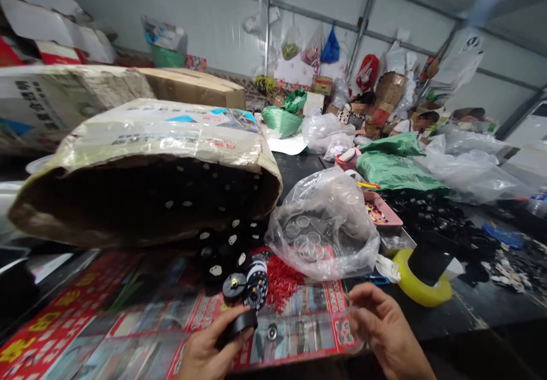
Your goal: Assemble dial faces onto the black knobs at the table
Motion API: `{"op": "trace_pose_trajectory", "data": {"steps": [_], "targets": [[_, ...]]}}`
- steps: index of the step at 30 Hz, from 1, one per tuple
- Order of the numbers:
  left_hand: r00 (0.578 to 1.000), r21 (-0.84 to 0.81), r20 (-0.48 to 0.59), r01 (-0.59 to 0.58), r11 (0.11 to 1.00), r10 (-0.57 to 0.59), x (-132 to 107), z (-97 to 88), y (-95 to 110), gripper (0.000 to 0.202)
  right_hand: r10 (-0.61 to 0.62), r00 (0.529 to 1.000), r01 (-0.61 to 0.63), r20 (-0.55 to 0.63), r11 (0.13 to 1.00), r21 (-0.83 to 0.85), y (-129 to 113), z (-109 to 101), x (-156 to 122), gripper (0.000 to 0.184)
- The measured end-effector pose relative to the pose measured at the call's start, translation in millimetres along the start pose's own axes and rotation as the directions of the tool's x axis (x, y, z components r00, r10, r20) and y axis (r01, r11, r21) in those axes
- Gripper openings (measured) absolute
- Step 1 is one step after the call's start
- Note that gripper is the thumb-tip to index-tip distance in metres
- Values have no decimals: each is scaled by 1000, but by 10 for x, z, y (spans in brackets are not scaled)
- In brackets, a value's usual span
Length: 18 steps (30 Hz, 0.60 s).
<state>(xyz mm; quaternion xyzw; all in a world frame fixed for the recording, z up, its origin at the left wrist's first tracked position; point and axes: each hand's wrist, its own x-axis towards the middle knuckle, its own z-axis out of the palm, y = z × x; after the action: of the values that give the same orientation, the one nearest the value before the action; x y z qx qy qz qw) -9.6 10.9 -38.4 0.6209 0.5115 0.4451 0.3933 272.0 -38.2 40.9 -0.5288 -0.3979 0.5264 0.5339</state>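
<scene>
Near the front edge, my left hand (209,348) grips a black round case (244,323) between thumb and fingers. To the right, my right hand (382,326) pinches a thin clear plastic disc (357,327), whose outline is faint. Just beyond the left hand lie a black round part with a gold-coloured pin (234,286) and several printed dial discs (256,293). Small red sticks (284,274) form a pile beside them. An open clear bag (342,254) holds several clear discs (308,238). Between my hands, a small dark ring-shaped piece (272,332) rests on the printed sheet.
A large woven sack (171,135) lies open at left, black round parts (233,240) spilling out. A yellow tape roll (421,294), a pink tray (395,216) and a green bag (393,166) are at right. The printed sheet (128,334) covers the front. People sit farther back.
</scene>
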Motion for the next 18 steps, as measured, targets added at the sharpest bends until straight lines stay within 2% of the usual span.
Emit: {"op": "trace_pose_trajectory", "data": {"steps": [4,7,11,14,16,18], "targets": [[995,-60,-3,98,993,-98,3,26,158,30,-28,994,2,-106,971,-239,87,93,23,30],[981,-144,1,193,971,-195,25,60,280,34,-12,989,-19,-145,977,-211,162,253,86,31],[916,-345,134,401,849,-378,-23,154,471,53,51,998,-55,-38,992,-109,165,521,164,36],[864,-435,266,503,747,-428,-109,220,568,65,34,999,-30,30,989,-145,196,693,166,32],[845,-468,343,533,705,-411,-163,248,588,67,-35,995,55,92,972,-229,224,775,141,24],[844,-477,400,525,705,-357,-201,264,582,65,-167,970,220,178,915,-337,239,831,112,16]]}}
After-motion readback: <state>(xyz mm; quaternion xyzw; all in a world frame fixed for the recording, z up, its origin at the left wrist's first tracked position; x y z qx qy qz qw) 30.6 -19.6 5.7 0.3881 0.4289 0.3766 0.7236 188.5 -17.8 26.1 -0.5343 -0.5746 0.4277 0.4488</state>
